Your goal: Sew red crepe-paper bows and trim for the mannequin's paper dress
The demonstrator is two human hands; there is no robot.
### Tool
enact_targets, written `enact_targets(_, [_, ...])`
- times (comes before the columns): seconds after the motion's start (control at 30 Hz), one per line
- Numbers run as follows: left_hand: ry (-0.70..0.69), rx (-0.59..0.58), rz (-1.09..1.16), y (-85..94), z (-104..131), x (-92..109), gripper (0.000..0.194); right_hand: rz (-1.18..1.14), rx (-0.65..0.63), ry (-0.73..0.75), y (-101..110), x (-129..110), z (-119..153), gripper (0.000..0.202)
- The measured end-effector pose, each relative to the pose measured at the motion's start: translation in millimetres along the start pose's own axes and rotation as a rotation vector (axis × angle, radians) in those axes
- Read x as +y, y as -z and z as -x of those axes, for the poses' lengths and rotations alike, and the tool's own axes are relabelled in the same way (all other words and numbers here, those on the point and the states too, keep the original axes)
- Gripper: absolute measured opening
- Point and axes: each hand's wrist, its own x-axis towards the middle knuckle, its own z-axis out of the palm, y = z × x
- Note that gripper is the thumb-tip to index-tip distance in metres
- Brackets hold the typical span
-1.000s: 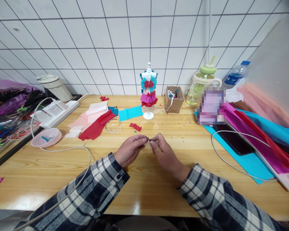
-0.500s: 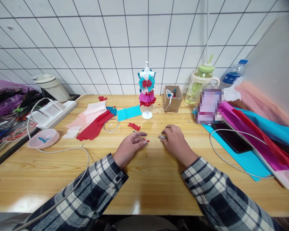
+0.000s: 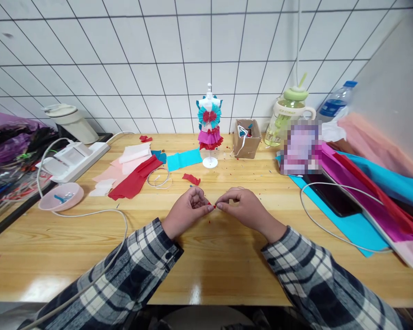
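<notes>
A small piece of red crepe paper [image 3: 214,206] is pinched at the fingertips of both hands, just above the table. My left hand [image 3: 186,207] is closed on it, thumb against the forefinger and the other fingers curled in. From the right, my right hand [image 3: 249,208] meets it with thumb and forefinger pressed together. Whether a tool is tucked in the right palm is hidden. Behind the hands stands a small white dress form [image 3: 209,118] dressed in turquoise, red and magenta ruffles. A loose red scrap [image 3: 191,179] lies just beyond the left hand.
Left of centre lie red [image 3: 137,178], pink and turquoise paper strips. A pink bowl [image 3: 61,197] and a power strip [image 3: 79,160] are farther left. A small cardboard box [image 3: 248,140], a green-lidded jug [image 3: 289,117], a black phone [image 3: 332,192] and coloured sheets stand or lie right.
My right hand has moved left to meet the left hand at the red piece. The silver-tipped tool that showed in its fingers is out of sight.
</notes>
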Motion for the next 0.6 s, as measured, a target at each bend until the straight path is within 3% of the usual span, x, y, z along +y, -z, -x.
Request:
enact_targets(0.27, [0.006, -0.034, -0.034, -1.5, 1.6, 3.8, 0.04, 0.034, -0.038, 0.029, -2.7, 0.4, 0.3, 0.009])
enact_targets(0.5, [0.03, -0.161, -0.173, 3.7, 1.8, 5.5, 0.032, 0.055, -0.077, 0.032, -5.7, 1.8, 1.4, 0.008])
enact_targets(0.6, [0.005, -0.116, -0.18, 6.3, 0.5, 7.3, 0.032, 0.053, -0.017, -0.01, -5.6, 3.6, 0.2, 0.008])
